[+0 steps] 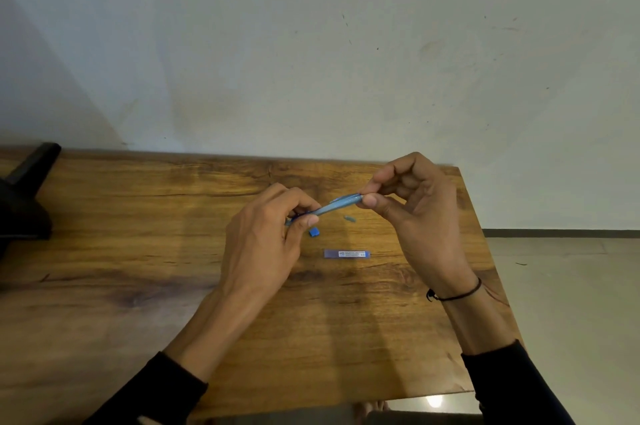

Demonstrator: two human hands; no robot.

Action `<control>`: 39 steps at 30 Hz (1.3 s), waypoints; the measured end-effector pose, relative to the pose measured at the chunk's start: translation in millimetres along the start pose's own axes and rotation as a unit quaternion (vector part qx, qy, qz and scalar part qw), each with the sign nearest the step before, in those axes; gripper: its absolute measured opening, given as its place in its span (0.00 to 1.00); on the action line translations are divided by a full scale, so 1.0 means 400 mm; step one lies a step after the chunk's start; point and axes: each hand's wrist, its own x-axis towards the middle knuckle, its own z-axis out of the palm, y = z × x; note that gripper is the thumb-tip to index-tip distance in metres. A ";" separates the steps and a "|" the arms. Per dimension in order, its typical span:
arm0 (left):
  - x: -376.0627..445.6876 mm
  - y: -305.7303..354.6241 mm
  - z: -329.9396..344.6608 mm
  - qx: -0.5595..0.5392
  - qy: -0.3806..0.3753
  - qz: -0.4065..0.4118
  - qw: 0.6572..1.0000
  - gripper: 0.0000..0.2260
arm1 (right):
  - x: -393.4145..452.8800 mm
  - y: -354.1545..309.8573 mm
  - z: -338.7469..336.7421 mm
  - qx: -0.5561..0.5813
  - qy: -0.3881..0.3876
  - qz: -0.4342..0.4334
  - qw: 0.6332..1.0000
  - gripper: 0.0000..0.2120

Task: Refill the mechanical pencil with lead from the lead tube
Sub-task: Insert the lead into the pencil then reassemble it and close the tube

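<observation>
My left hand (263, 237) grips the mechanical pencil (337, 204) barrel; my right hand (412, 206) fingers pinch its open end. Lead tube (347, 254) lies on worktop (138, 216). Keep barrel steady, feed lead straight.

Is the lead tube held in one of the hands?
No, the lead tube lies on the table, while both hands hold the pencil.

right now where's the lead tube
In the head view, the lead tube lies flat on the wooden table, untouched, between the two wrists and just nearer the person than the pencil and a small blue cap.
</observation>
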 end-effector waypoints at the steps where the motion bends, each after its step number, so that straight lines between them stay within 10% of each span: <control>1: 0.001 0.001 -0.001 0.000 0.001 -0.001 1.000 0.03 | 0.000 0.001 0.000 0.009 -0.002 0.000 1.000 0.16; 9: 0.004 0.004 -0.004 0.006 0.004 -0.007 1.000 0.03 | 0.007 0.044 -0.014 -0.081 -0.012 0.039 0.996 0.17; 16: 0.003 0.001 -0.003 0.007 0.005 -0.017 1.000 0.04 | -0.024 0.095 0.035 -0.443 -0.106 0.018 0.890 0.10; 22: 0.004 -0.004 -0.004 0.010 0.000 -0.035 0.999 0.04 | -0.028 0.103 0.047 -0.505 -0.137 0.018 0.852 0.02; 32: 0.010 -0.008 -0.009 0.002 0.001 -0.044 0.999 0.03 | 0.015 0.074 -0.007 -0.152 0.017 0.058 0.987 0.12; 39: 0.011 -0.010 -0.004 0.010 -0.005 -0.048 0.999 0.04 | 0.012 0.033 0.000 0.085 0.048 0.058 0.993 0.06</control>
